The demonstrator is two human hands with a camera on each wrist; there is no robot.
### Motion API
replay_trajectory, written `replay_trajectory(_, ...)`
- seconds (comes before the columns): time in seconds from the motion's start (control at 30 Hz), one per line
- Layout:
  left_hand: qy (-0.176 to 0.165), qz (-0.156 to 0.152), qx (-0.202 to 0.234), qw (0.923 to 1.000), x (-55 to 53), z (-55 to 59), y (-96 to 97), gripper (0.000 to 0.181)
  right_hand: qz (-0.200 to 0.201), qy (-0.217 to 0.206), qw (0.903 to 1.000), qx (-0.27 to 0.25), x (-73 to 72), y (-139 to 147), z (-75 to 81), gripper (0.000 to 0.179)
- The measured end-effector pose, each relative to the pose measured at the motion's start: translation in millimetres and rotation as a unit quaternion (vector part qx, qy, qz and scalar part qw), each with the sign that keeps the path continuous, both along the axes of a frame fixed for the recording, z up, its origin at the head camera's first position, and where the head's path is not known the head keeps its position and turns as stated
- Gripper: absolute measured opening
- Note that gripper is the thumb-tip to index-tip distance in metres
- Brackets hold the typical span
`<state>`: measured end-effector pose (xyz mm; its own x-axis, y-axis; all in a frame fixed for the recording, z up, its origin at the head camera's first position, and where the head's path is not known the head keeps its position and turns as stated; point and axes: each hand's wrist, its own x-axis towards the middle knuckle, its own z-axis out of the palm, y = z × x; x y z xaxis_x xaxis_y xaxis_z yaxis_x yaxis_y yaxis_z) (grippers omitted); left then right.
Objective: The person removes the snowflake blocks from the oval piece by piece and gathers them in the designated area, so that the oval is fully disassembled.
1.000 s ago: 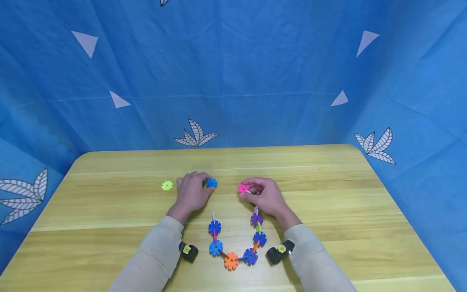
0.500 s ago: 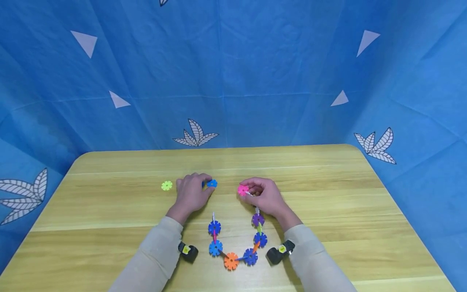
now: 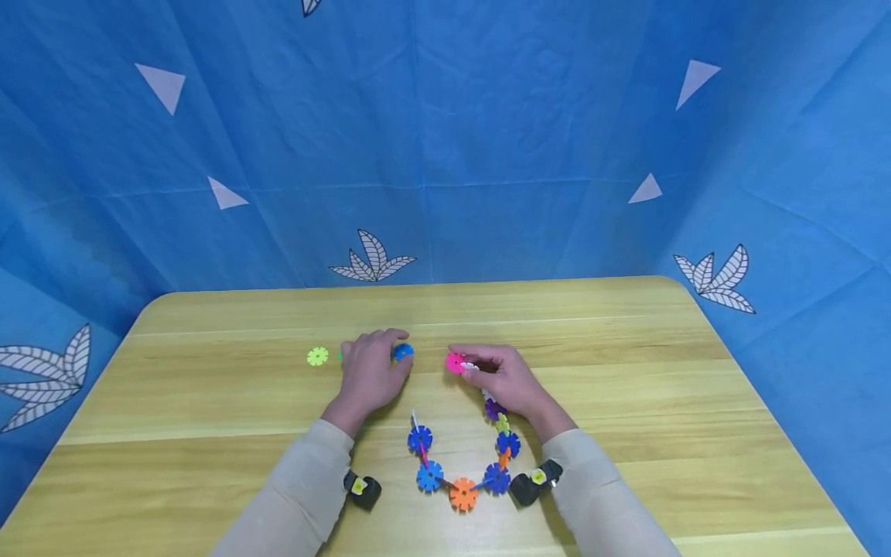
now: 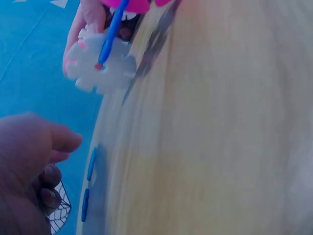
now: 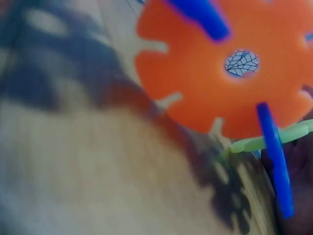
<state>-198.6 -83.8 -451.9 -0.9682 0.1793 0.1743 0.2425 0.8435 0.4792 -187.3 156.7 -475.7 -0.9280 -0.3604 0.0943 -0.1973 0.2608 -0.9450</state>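
Note:
A chain of notched plastic discs [image 3: 463, 494] in several colours curves in a U between the forearms. At its upper right end, my right hand [image 3: 506, 381] pinches a white disc [image 3: 470, 367] with a pink disc [image 3: 455, 363] joined to it, raised above the table. My left hand [image 3: 369, 371] hovers beside a loose blue disc [image 3: 404, 353], thumb and fingers spread around it. The left wrist view shows two blue discs [image 4: 91, 164] on the table, apart from the left hand's fingertips. An orange disc [image 5: 195, 73] of the chain fills much of the right wrist view.
Left of the left hand lies a yellow-green disc [image 3: 317, 356], and a green disc [image 3: 339, 355] peeks out beside the knuckles. The wooden table [image 3: 626, 348] ends at a blue patterned cloth [image 3: 529, 155]. Black wrist cameras [image 3: 365, 491] sit on both wrists.
The lower chain has swung to the right, and my right hand has shifted the pink disc slightly left. My left hand has spread its fingers and moved slightly, uncovering the green disc.

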Motion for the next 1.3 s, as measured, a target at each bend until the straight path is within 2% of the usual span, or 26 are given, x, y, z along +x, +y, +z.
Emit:
replay_trajectory(0.17, 0.023, -0.01, 0.022, 0.9994, 2.8, 1.6, 6.8, 0.037, -0.018, -0.011, 0.9997, -0.011, 8.5, -5, 19.9, 0.019)
replay_trajectory(0.27, 0.028, -0.018, 0.034, 0.9989, 4.8, 2.3, 10.8, 0.036, -0.025, 0.004, 0.9996, -0.006, 14.9, -7, 33.5, 0.009)
replay_trajectory(0.37, 0.026, -0.031, 0.051, 0.9979, 6.9, 4.0, 14.7, 0.036, -0.033, 0.022, 0.9992, -0.003, 17.4, -8, 37.2, 0.004)
replay_trajectory(0.63, 0.007, -0.11, 0.096, 0.9892, 8.2, 2.4, 21.9, 0.041, -0.032, 0.043, 0.9984, -0.02, 15.6, -8, 33.9, 0.006)
replay_trajectory(0.77, -0.005, -0.138, 0.105, 0.9848, 8.3, 1.2, 24.1, 0.042, -0.031, 0.041, 0.9985, -0.019, 15.3, -8, 33.5, 0.005)
replay_trajectory(1.0, -0.019, -0.153, 0.102, 0.9828, 6.9, -1.3, 28.2, 0.042, -0.021, 0.044, 0.9974, -0.053, 14.3, -2, 29.6, 0.009)
replay_trajectory(1.17, -0.016, -0.16, 0.083, 0.9835, 6.5, -0.2, 30.6, 0.048, -0.028, 0.039, 0.9977, -0.047, 14.3, -1, 29.5, 0.007)
replay_trajectory(1.3, -0.005, -0.16, 0.078, 0.984, 6.5, -0.1, 32.0, 0.046, -0.035, 0.039, 0.9979, -0.038, 14.1, -1, 29.2, 0.005)
